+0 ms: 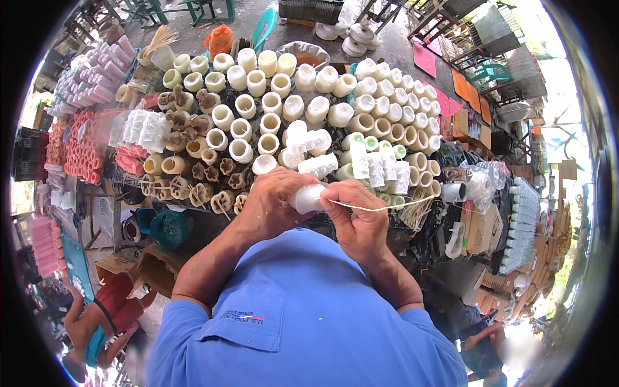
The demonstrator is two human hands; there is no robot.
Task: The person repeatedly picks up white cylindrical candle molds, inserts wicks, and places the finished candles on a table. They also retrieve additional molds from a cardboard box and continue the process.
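Bright daylight, bent borders

White glare lies beyond the right edge of the table (227,97), shade under its near edge. Left hand (276,198) and right hand (358,216) look sharp; haze veils pink tubes (84,149) at left.

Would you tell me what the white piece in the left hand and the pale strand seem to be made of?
The white piece is probably wax, though plastic is possible: smooth, milky, softly shiny. The pale strand may be waxed cord or plant fibre: slim, smooth-looking, holding a gentle curve.
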